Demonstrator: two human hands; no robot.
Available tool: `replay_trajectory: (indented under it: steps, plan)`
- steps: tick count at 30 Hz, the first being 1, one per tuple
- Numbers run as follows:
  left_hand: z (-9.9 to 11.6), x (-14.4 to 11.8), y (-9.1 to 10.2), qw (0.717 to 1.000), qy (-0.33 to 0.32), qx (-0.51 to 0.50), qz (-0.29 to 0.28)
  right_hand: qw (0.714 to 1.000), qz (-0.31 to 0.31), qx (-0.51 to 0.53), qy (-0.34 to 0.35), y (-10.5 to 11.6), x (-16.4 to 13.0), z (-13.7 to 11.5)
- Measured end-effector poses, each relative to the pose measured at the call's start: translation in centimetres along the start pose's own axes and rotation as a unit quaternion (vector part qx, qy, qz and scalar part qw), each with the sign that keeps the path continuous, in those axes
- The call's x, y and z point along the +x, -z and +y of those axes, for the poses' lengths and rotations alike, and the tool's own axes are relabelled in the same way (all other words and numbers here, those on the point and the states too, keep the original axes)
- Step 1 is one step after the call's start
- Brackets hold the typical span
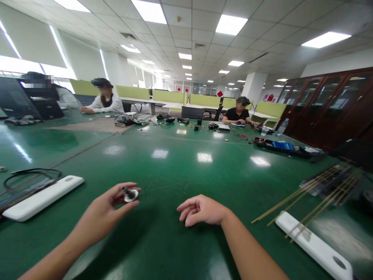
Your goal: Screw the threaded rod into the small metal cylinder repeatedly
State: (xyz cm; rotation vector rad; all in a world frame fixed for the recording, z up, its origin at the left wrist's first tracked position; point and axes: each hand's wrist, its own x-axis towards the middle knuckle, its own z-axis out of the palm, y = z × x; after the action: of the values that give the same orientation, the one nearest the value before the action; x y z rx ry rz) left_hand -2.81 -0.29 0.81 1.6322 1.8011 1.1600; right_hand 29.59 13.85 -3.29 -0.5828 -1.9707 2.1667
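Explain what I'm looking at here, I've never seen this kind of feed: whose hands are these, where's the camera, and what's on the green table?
There is no machine: the one picture comes from a camera on a person's head, looking forward and down, so both arms are that person's own. The left hand pinches a small round metal part between thumb and fingers. The right hand is loosely curled, holds nothing and hangs just above the green table. Beside the left hand lies a white bar with a black cable behind it. To the right lie another white bar and thin brass-coloured rods crossing it. Far back, three other people sit among tools and laptops.
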Motion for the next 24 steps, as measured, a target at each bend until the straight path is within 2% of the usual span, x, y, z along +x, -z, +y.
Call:
replay_trajectory:
  steps: [2, 4, 6, 8, 10, 13, 15, 18, 20, 24]
  plan:
    - [2.0, 2.6, -3.9, 0.993, -0.045, -0.085, -0.069, 0.998, 0.055, -0.018, 0.032, 0.6, -0.1, 0.0]
    - [3.3, 5.1, -7.9, 0.984, -0.086, -0.116, -0.1, 0.984, 0.152, -0.061, 0.07, 1.3, -0.2, 0.1]
    - [3.4, 7.1, -11.2, 0.981, -0.096, -0.118, -0.119, 0.953, 0.251, -0.141, 0.091, 2.0, -0.2, 0.5]
    - [2.8, 8.2, -13.3, 0.981, -0.099, -0.114, -0.123, 0.916, 0.314, -0.229, 0.101, 2.4, 0.0, 0.9]
    - [1.9, 8.5, -14.1, 0.981, -0.102, -0.107, -0.126, 0.888, 0.337, -0.292, 0.109, 2.5, 0.2, 1.2]
    - [0.9, 8.3, -13.9, 0.977, -0.132, -0.09, -0.138, 0.862, 0.354, -0.344, 0.114, 1.8, 0.7, 1.1]
    - [0.7, 8.3, -13.6, 0.973, -0.162, -0.085, -0.144, 0.853, 0.357, -0.366, 0.108, 1.2, 1.1, 0.9]
    - [0.6, 8.5, -13.7, 0.968, -0.181, -0.084, -0.154, 0.854, 0.356, -0.364, 0.11, 0.5, 1.5, 0.4]
    - [0.4, 8.7, -13.9, 0.969, -0.173, -0.079, -0.158, 0.845, 0.372, -0.367, 0.113, 0.3, 1.6, 0.1]
    - [-0.1, 8.8, -14.3, 0.98, -0.106, -0.081, -0.149, 0.821, 0.398, -0.393, 0.114, 0.3, 1.6, -0.4]
